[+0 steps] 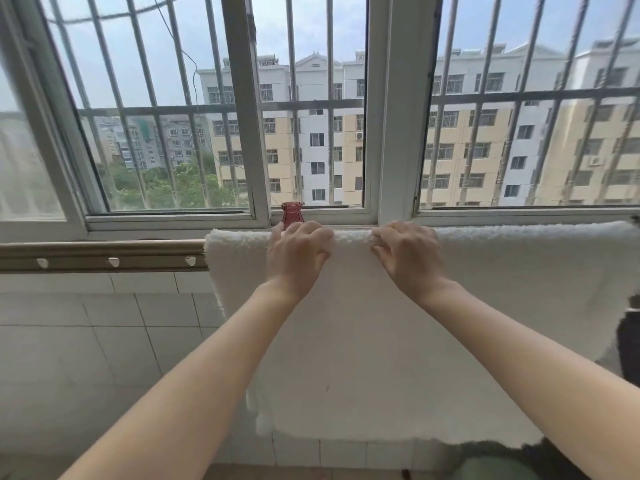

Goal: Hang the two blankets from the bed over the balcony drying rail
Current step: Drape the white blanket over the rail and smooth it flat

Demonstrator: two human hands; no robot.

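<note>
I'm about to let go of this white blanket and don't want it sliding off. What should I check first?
1. The white blanket is draped over the drying rail: ok.
2. The left hand and right hand both grip the fold on top: ok.
3. It hangs evenly front and back: cannot tell, the far side is hidden.
4. The red vase on the sill stands upright, just behind the left hand: ok, mind it.
5. Bare rail to the left for another blanket: ok.
6. Second blanket hung: cannot tell; only dark fabric shows at the right edge.
</note>
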